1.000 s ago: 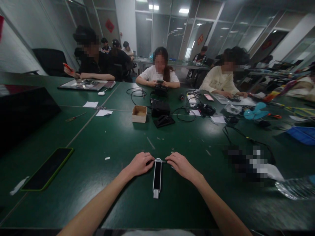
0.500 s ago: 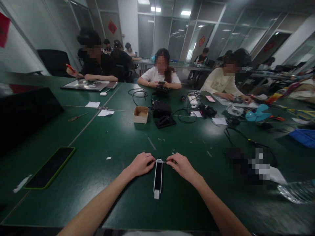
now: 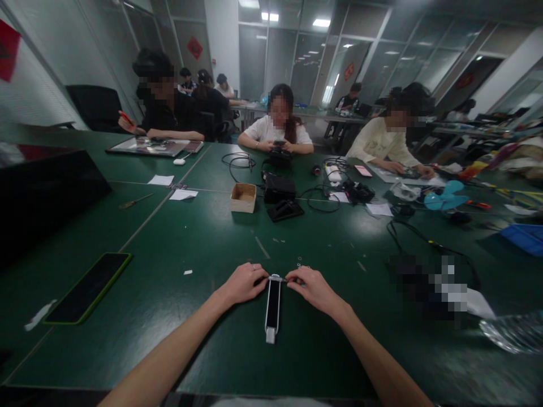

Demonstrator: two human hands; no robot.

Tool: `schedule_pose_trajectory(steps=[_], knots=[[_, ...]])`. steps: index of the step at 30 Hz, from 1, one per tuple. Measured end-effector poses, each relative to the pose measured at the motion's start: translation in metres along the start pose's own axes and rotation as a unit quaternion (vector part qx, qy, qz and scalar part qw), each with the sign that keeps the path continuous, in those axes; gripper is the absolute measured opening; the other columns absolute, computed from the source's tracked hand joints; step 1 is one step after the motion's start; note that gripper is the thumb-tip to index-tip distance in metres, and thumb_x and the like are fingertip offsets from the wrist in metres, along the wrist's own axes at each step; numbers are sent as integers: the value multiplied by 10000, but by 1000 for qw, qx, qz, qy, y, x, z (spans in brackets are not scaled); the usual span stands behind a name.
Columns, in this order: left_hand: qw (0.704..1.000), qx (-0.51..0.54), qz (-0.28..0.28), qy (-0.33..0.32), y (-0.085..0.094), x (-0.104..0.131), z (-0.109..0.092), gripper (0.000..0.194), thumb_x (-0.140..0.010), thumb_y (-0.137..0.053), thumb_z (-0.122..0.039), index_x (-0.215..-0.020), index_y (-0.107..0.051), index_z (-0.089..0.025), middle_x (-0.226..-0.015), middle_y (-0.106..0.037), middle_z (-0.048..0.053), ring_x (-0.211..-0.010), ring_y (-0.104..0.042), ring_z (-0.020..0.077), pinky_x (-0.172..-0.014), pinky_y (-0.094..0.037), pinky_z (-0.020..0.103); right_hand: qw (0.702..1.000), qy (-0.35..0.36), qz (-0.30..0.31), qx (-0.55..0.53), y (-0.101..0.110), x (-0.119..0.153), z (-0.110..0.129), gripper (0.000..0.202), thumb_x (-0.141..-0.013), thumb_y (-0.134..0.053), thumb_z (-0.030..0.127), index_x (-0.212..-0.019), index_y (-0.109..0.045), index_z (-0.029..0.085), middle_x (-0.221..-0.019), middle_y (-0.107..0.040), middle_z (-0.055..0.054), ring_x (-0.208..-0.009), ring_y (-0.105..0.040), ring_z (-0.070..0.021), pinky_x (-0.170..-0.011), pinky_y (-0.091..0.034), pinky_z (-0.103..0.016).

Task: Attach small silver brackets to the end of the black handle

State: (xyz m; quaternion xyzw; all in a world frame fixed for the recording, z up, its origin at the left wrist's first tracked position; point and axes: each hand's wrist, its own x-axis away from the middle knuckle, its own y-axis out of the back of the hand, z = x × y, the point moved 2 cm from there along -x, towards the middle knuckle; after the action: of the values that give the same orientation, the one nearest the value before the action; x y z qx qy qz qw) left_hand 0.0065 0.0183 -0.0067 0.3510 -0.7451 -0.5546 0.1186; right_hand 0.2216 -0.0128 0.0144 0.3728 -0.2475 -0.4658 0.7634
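Note:
A narrow device with a white frame and a black middle (image 3: 274, 305) lies lengthwise on the green table (image 3: 220, 362), with a light block at its near end. My left hand (image 3: 246, 284) pinches the left side of a thin crosspiece at the device's far end. On the right side, my right hand (image 3: 311, 287) has its thumb and finger closed at the other end of that crosspiece. The crosspiece is small and partly covered by the fingertips. A few tiny rings (image 3: 299, 259) lie just beyond my right hand.
A green-edged phone (image 3: 89, 289) lies to the left. Ahead stand a small open box (image 3: 243, 198) and a black device (image 3: 279, 188) with cables. A blurred dark object, clear plastic (image 3: 513, 332) and a blue tray (image 3: 524, 237) are at right. Several people sit beyond.
Both hands stay at the far end of the device, and the fingers of my right hand have shifted very slightly. The view has moved a tiny bit.

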Motion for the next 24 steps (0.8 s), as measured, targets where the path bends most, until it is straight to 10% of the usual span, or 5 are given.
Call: schedule_pose_trajectory(steps=[16, 20, 24], knots=[[1000, -3, -3, -1, 0, 0, -1, 201, -892, -443, -229, -926, -633, -174, -817, -628, 35, -723, -574, 141, -688, -417, 251, 999, 23, -31, 38, -2, -2, 13, 229, -895, -520, 348, -1013, -634, 188, -943, -659, -52, -853, -586, -175, -758, -471, -315], [1000, -2, -5, 4, 1, 0, 0, 204, -895, -443, -241, -939, -631, -177, -827, -629, 38, -713, -565, 140, -692, -419, 256, 987, 1, -128, 95, 27, 1, -3, 289, -901, -492, 387, -1059, -613, 177, -1018, -657, -80, -935, -580, -200, -829, -440, -347], [1000, 1, -1, 3, 0, -1, 2, 195, -898, -455, -246, -954, -630, -179, -835, -621, 37, -712, -562, 145, -681, -418, 262, 941, -181, -204, 198, 75, 21, -51, 368, -926, -385, 424, -908, -637, 156, -903, -672, -96, -882, -604, -221, -914, -372, -410]])
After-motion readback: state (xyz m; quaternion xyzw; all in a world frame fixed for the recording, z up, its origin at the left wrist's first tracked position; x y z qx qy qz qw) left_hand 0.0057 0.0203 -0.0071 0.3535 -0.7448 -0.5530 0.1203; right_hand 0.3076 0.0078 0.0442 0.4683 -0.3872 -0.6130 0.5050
